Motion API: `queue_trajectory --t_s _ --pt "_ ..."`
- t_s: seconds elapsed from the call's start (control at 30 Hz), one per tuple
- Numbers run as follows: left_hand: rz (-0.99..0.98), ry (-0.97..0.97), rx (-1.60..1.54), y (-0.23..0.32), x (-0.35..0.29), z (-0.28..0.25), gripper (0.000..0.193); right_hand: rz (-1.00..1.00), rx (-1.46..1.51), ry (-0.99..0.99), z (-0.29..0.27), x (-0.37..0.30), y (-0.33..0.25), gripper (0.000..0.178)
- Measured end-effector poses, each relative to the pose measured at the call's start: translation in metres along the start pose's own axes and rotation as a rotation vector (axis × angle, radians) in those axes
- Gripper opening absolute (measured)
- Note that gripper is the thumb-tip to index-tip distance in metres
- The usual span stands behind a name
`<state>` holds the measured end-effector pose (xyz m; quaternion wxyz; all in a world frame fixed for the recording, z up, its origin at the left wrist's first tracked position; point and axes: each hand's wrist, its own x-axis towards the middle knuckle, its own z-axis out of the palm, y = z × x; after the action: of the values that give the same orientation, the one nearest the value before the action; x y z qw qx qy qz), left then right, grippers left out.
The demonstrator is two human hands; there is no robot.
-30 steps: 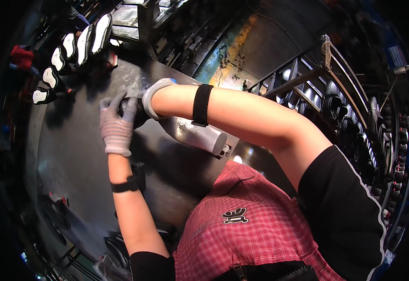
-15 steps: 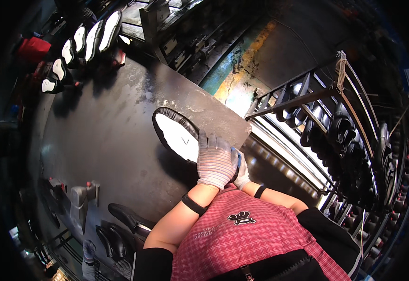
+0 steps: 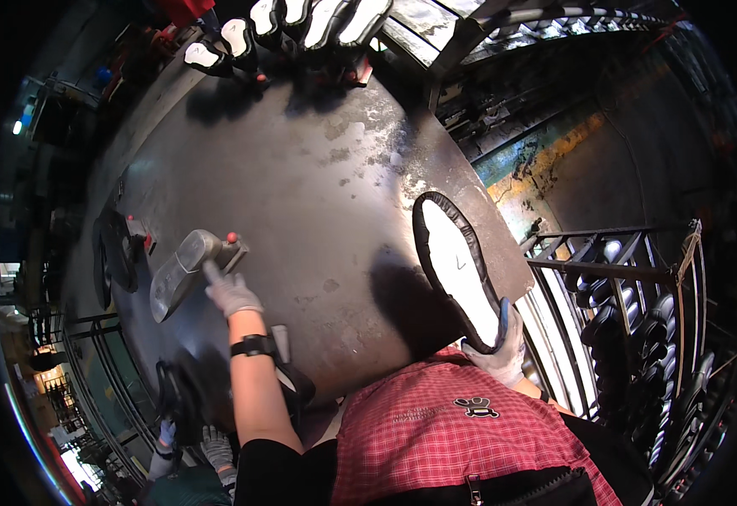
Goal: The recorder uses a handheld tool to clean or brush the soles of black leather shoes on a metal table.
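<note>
A black lasted shoe upper (image 3: 455, 257) stands bottom side up at the table's right part, its white insole showing with a small pen mark. My right hand (image 3: 503, 347), in a pale glove with dark bluish fingertips, is closed round its near end. On the left, my gloved left hand (image 3: 233, 293) reaches out with its fingers apart. It is close to a grey metal shoe last (image 3: 189, 263) fixed on a stand with a red knob (image 3: 232, 238). Whether its fingertips touch the last, I cannot tell.
Several black uppers with white insoles (image 3: 328, 23) line the far edge of the dark metal table (image 3: 301, 194). Black shoes hang on a rack (image 3: 613, 270) at right. Another person's gloved hands (image 3: 164, 451) are at lower left, near dark shoe parts (image 3: 174, 388).
My left hand has left the upper and swung left towards the metal last. My right hand still holds the upper's near end. The whole view has shifted left.
</note>
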<state>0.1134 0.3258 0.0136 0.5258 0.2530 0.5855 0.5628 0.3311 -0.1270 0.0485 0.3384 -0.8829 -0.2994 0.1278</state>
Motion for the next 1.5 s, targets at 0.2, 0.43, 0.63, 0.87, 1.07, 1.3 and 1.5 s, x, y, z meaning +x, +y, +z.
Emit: queue_trajectory --t_s 0.2,0.43,0.63,0.87,1.07,1.3,1.5 --pt "-0.123 0.152 -0.503 0.057 0.112 -0.048 0.075 -0.242 0.036 -0.09 0.029 0.086 -0.017 0.111" --pt "-0.2 -0.174 -0.468 0.025 0.11 -0.051 0.078 -0.34 0.167 -0.328 0.135 0.222 -0.141 0.115" --pt "-0.336 -0.319 -0.374 -0.02 0.001 0.005 0.079 -0.346 0.145 -0.661 0.192 0.239 -0.258 0.132" --pt "-0.421 -0.65 0.286 -0.008 -0.105 -0.043 0.048 -0.617 -0.234 -0.705 0.1 0.197 -0.157 0.094" --pt "0.484 0.134 1.278 -0.004 -0.125 -0.226 0.059 -0.331 -0.282 -0.546 0.03 0.152 -0.081 0.103" --pt "-0.881 0.182 0.422 -0.046 -0.149 -0.279 0.081 0.037 -0.244 -0.301 0.012 0.135 -0.066 0.112" --pt "-0.983 0.131 0.121 -0.067 -0.138 -0.291 0.049 0.027 -0.244 -0.341 -0.013 0.077 -0.034 0.11"
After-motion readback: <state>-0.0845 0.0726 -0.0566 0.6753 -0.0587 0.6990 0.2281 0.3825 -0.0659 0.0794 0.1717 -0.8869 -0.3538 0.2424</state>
